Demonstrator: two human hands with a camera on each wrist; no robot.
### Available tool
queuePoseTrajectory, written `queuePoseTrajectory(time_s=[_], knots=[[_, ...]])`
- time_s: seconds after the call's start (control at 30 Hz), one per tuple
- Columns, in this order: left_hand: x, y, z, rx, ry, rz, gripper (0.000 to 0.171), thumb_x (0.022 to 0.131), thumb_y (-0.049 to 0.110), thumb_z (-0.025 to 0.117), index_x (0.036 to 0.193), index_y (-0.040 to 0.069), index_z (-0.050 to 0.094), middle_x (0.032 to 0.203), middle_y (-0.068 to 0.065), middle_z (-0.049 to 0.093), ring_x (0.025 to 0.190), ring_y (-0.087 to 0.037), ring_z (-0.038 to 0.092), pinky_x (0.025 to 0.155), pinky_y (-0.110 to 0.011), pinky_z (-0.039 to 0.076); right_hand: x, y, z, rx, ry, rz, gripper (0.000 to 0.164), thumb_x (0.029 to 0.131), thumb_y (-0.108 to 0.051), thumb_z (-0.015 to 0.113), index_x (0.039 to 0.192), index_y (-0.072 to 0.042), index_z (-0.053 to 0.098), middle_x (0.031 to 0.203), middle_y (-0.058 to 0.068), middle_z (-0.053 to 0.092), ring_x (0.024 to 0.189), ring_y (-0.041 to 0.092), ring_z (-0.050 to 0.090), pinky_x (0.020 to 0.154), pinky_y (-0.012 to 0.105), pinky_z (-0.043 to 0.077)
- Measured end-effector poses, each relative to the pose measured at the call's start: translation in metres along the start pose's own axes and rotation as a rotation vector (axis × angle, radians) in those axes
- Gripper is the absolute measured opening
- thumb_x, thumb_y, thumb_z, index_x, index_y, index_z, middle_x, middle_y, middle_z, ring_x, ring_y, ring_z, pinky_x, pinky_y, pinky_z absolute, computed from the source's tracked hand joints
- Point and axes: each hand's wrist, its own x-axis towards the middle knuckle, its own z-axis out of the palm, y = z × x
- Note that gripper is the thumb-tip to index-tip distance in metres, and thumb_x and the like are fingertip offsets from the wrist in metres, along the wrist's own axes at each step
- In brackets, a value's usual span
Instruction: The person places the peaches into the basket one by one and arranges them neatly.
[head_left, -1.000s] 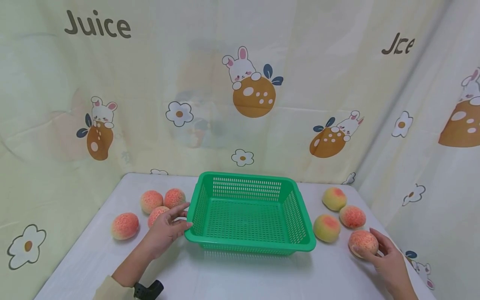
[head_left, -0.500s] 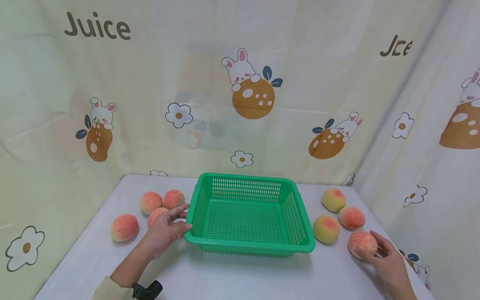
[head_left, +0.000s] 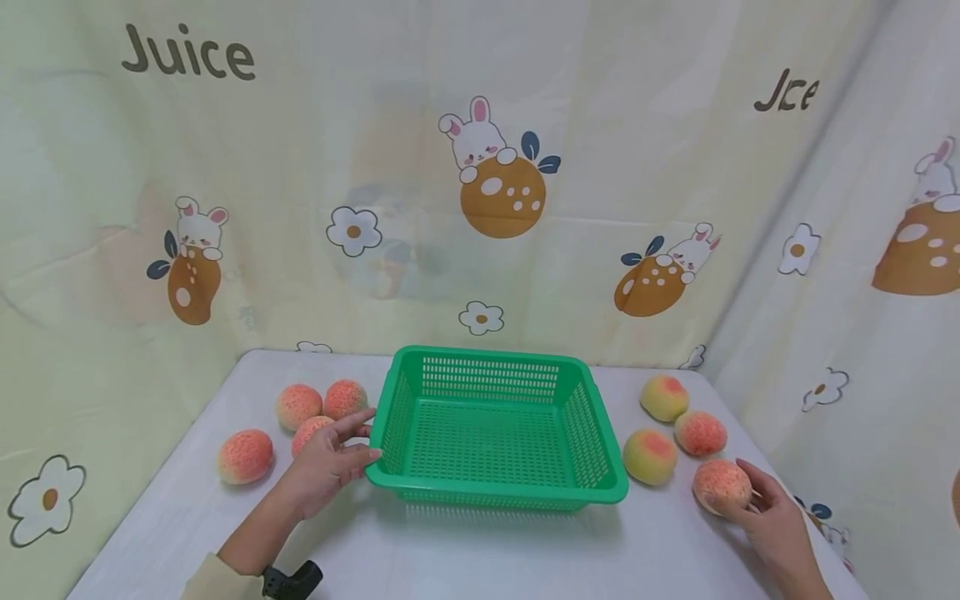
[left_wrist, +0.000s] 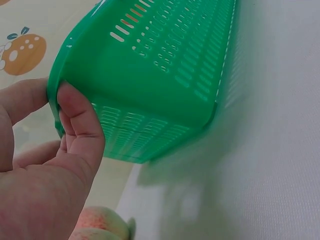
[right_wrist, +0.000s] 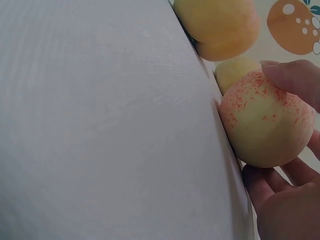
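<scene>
While left hand [head_left: 324, 472] grips one basket [head_left: 498, 492], peaches [head_left: 246, 457] — eight.

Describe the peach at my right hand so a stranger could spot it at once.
Start at the green basket on the table. To its right, find the peach nearest the person, speckled pinkish-red. Unlike the three other peaches there, it is gripped by the right hand.

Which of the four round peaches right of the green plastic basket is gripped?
The pink-speckled round peach lowest in the head view: the right hand grips it; the other three lie untouched.
</scene>
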Motion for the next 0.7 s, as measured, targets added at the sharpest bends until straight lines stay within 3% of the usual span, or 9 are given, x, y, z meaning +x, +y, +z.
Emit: queuePoseTrajectory(time_s=[0.33, 0.7], knots=[[0.0, 0.001, 0.0, 0.026, 0.034, -0.013, 0.073, 0.093, 0.006, 0.072, 0.158, 0.013, 0.039, 0.133, -0.013, 0.046, 0.103, -0.018, 0.066, 0.086, -0.028, 0.061, 0.0, -0.002, 0.002, 0.014, 0.005, -0.005, 0.114, 0.081, -0.051, 0.084, 0.164, -0.011, 0.018, 0.167, 0.023, 0.023, 0.148, 0.047, 0.028, 0.116, 0.066, 0.034], [0.0, 0.0, 0.001, -0.007, 0.003, -0.004, 0.073, 0.095, 0.006, 0.071, 0.159, 0.012, 0.036, 0.133, -0.013, 0.044, 0.102, -0.018, 0.066, 0.086, -0.027, 0.061, -0.011, -0.011, 0.001, 0.009, 0.01, -0.025, 0.111, 0.082, -0.051, 0.084, 0.164, -0.011, 0.02, 0.168, 0.022, 0.023, 0.147, 0.046, 0.029, 0.116, 0.063, 0.036]])
